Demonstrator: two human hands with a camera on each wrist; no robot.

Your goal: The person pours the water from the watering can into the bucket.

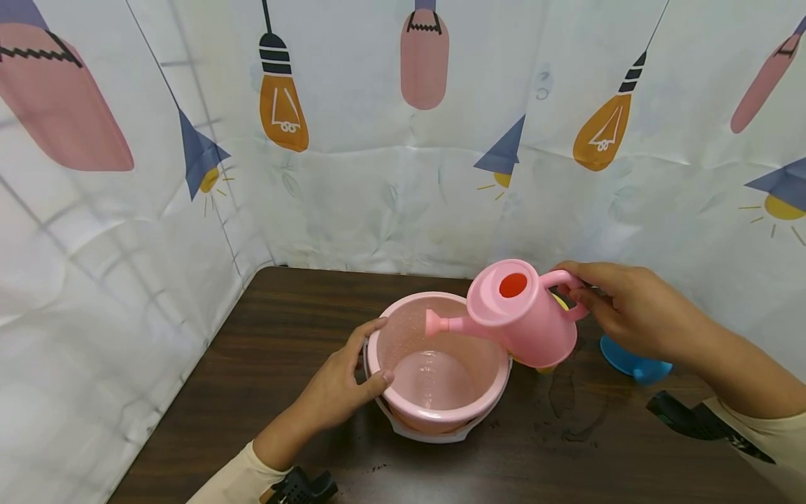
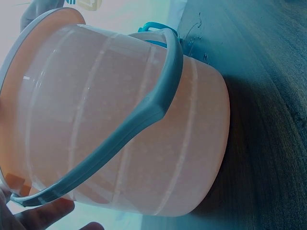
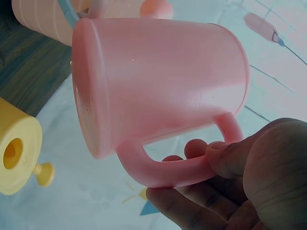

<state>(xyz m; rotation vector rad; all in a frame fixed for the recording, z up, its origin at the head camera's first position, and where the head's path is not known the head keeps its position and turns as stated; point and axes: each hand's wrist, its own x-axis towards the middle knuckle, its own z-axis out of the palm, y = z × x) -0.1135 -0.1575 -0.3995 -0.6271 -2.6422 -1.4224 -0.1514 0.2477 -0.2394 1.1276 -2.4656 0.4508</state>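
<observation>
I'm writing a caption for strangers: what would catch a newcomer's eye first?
Probably the pink watering can, held tilted in the right hand, its spout over the pale pink bucket on the dark table. The left hand grips the bucket's left rim. Behind, orange light bulbs printed on the white cloth stand out.

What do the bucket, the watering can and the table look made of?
Bucket: probably plastic, glossy; smooth rim with highlights. Watering can: likely plastic, satin; even pink, soft highlights. Table: wood or wood-look laminate, low sheen; streaked grain fits both.
</observation>
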